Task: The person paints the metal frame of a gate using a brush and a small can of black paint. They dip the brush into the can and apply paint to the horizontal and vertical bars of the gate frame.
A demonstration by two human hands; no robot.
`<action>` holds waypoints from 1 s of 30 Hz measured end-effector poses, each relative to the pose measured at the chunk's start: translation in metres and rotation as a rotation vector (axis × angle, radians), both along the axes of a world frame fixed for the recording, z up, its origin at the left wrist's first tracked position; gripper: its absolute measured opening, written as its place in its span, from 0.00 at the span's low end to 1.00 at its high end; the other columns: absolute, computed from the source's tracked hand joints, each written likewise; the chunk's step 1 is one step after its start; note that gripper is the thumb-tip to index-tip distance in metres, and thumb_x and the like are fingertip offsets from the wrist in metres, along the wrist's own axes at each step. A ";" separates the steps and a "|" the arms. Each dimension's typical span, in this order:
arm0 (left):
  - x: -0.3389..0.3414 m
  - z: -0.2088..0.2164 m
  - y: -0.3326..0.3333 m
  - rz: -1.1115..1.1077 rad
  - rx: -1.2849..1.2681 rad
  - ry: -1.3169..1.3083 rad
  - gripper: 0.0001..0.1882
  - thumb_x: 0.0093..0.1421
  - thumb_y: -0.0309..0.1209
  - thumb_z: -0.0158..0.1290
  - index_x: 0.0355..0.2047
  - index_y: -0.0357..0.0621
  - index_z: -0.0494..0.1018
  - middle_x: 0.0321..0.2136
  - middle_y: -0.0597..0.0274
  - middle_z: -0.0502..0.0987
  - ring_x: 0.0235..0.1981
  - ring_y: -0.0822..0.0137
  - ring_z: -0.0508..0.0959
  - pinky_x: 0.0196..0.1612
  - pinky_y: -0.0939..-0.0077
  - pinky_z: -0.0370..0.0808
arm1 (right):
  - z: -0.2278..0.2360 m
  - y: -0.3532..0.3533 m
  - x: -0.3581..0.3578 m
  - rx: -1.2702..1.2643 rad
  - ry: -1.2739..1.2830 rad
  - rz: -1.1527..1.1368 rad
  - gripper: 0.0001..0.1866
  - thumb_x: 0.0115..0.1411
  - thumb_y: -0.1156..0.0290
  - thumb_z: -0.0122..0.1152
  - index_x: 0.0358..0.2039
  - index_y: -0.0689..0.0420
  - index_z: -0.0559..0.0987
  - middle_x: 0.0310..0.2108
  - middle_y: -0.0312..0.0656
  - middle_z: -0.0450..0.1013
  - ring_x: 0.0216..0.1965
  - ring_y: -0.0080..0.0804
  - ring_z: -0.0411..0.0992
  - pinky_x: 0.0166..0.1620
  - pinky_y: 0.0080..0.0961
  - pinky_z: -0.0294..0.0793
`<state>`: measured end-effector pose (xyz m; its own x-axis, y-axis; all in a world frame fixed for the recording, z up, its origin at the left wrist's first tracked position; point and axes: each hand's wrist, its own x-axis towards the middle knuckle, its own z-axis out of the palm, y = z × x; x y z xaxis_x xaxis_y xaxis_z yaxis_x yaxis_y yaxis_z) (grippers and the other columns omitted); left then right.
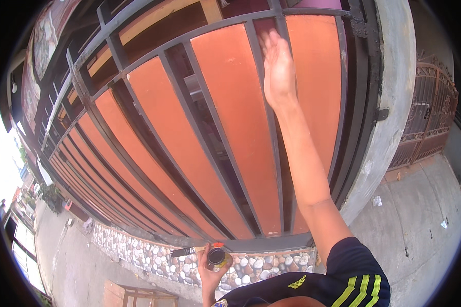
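My right hand (279, 66) is raised at the end of a stretched arm, near the upper part of an orange and grey gate. Its fingers reach up together beside a grey bar (287, 46), with nothing seen in them; whether they touch the bar I cannot tell. Low down, close to my body, my left hand (211, 276) is wrapped round a small open can (216, 257) with a dark inside. The same hand holds a paintbrush (184, 251), its dark bristles pointing left. Something small and red-orange (218, 244) shows by the can's rim.
Orange panels (235, 102) alternate with dark gaps along the gate. Below runs a low wall (264, 266) faced with pebbles. A wooden stool-like frame (143, 297) stands at the bottom. On the right are a concrete post (389, 112), a brown metal gate (425, 107) and concrete ground (420, 220).
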<state>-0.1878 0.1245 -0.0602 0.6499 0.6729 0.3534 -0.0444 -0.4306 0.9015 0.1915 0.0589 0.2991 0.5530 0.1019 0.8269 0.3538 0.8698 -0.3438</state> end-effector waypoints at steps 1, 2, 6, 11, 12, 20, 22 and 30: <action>-0.012 -0.001 -0.005 0.052 -0.013 0.004 0.48 0.40 0.19 0.68 0.63 0.32 0.59 0.50 0.57 0.63 0.54 0.61 0.72 0.56 0.70 0.75 | 0.023 -0.011 -0.041 0.032 -0.005 0.058 0.38 0.70 0.53 0.32 0.68 0.72 0.41 0.72 0.57 0.36 0.73 0.43 0.35 0.72 0.34 0.36; -0.020 0.000 -0.014 0.095 -0.074 -0.024 0.48 0.40 0.20 0.69 0.63 0.33 0.59 0.50 0.56 0.63 0.54 0.61 0.72 0.55 0.70 0.76 | 0.041 -0.018 -0.052 0.026 0.090 0.096 0.37 0.70 0.54 0.32 0.66 0.74 0.45 0.71 0.58 0.40 0.73 0.43 0.38 0.72 0.33 0.37; -0.046 0.007 -0.037 0.242 -0.095 0.028 0.47 0.40 0.21 0.68 0.62 0.34 0.61 0.51 0.58 0.64 0.55 0.62 0.72 0.53 0.70 0.77 | 0.044 -0.023 -0.047 0.117 0.124 0.228 0.33 0.69 0.57 0.33 0.61 0.77 0.58 0.65 0.59 0.55 0.70 0.45 0.50 0.71 0.31 0.43; -0.084 0.007 -0.070 0.373 -0.164 -0.003 0.47 0.40 0.20 0.67 0.63 0.35 0.61 0.52 0.58 0.63 0.55 0.61 0.72 0.56 0.66 0.76 | -0.022 -0.026 -0.071 0.104 0.007 0.042 0.35 0.69 0.56 0.36 0.64 0.76 0.53 0.68 0.61 0.48 0.71 0.45 0.43 0.72 0.33 0.39; -0.090 0.008 -0.076 0.405 -0.162 0.016 0.47 0.40 0.20 0.67 0.63 0.35 0.60 0.53 0.58 0.63 0.55 0.61 0.73 0.56 0.68 0.75 | -0.022 -0.019 -0.071 0.006 0.123 -0.082 0.37 0.70 0.55 0.36 0.66 0.75 0.49 0.69 0.61 0.44 0.73 0.45 0.39 0.72 0.34 0.37; -0.124 0.001 -0.113 0.486 -0.197 0.018 0.48 0.39 0.19 0.66 0.64 0.35 0.60 0.50 0.61 0.64 0.54 0.63 0.73 0.56 0.70 0.74 | 0.039 -0.008 -0.034 0.072 0.004 0.074 0.28 0.69 0.55 0.41 0.52 0.70 0.71 0.51 0.54 0.72 0.55 0.35 0.67 0.57 0.29 0.62; -0.126 0.009 -0.113 0.518 -0.163 0.036 0.48 0.39 0.18 0.65 0.64 0.36 0.60 0.50 0.61 0.64 0.54 0.63 0.73 0.55 0.70 0.75 | 0.008 -0.019 -0.063 0.088 -0.308 -0.076 0.31 0.70 0.58 0.31 0.59 0.73 0.65 0.62 0.57 0.63 0.70 0.41 0.48 0.72 0.34 0.41; -0.169 0.002 -0.092 0.589 -0.128 -0.030 0.48 0.38 0.19 0.65 0.64 0.37 0.60 0.49 0.61 0.63 0.54 0.62 0.72 0.56 0.69 0.74 | 0.036 -0.008 -0.025 -0.043 0.068 0.040 0.40 0.70 0.50 0.35 0.67 0.72 0.45 0.69 0.58 0.46 0.70 0.44 0.46 0.71 0.36 0.39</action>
<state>-0.3573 0.0328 -0.0585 0.1460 0.9549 0.2586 0.1422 -0.2789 0.9497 0.1660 0.0512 0.3349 0.6027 0.1602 0.7817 0.2931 0.8668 -0.4035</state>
